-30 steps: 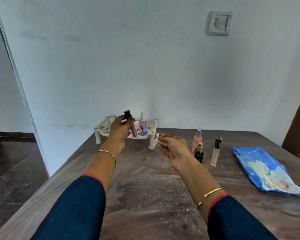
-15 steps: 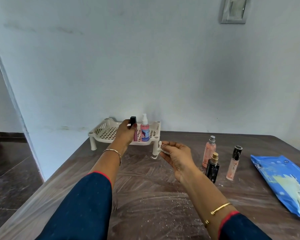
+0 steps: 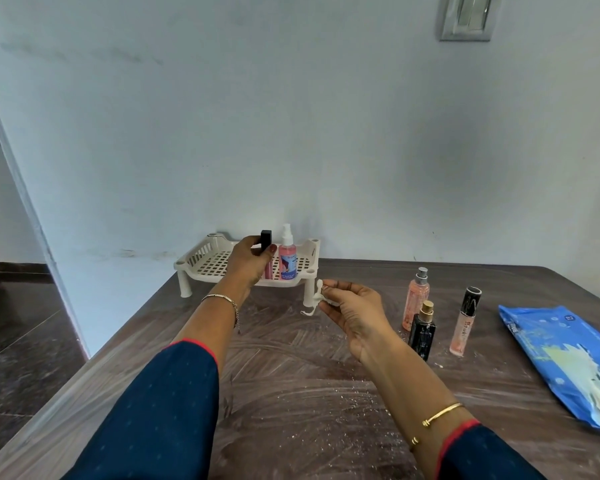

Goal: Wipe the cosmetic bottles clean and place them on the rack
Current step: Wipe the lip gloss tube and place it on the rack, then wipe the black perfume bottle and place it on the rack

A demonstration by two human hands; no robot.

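Left hand (image 3: 246, 262) grips tube (image 3: 266, 239), right hand (image 3: 353, 310) pinches wipe (image 3: 317, 298).

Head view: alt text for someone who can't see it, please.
The left hand holds a black-capped pink tube upright at the white rack beside a pink spray bottle; the right hand pinches a crumpled wipe. On the table stand three bottles.

The left hand (image 3: 248, 263) hides most of the black-capped tube (image 3: 265, 239).
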